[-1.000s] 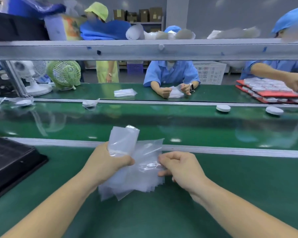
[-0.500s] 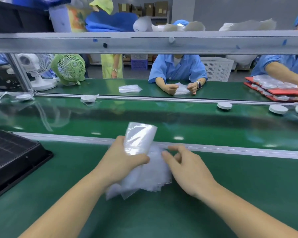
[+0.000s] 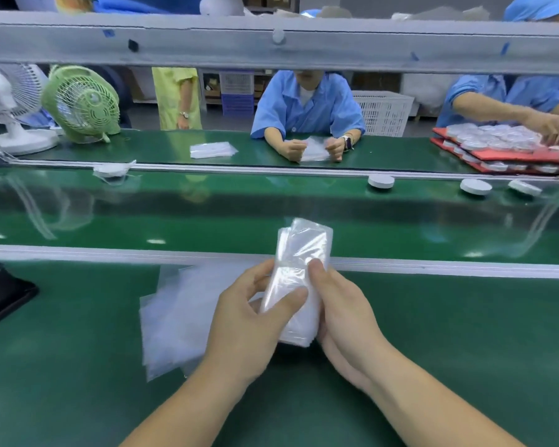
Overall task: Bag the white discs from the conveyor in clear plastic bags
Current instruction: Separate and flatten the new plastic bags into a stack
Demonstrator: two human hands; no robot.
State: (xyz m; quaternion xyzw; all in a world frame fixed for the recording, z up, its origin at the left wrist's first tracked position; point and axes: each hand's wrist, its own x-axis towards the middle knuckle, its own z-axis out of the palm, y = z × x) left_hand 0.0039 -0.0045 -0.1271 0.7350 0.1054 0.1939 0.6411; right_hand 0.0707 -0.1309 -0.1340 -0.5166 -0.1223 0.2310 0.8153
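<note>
Bags are splitting into two lots: a second ago they were one sheaf pinched between both hands, and now a narrow bundle (image 3: 299, 275) is standing up between the hands while the pile (image 3: 181, 314) is lying loose on the green surface (image 3: 465, 333), just left of the left wrist (it is blurred, so I cannot tell whether it is sliding or at rest). The left hand (image 3: 249, 321) is gripping the bundle with its thumb across the front. The right hand (image 3: 342, 308), which was hovering flat half a second back, is now clasping the bundle's other side, its thumb pressing near the top. To my eye this is readying a bag for opening rather than bagging, since no disc is in hand. Three white discs (image 3: 380, 181) are sitting bare along the far edge of the conveyor (image 3: 207, 214), well apart from the hands and off to the right.
</note>
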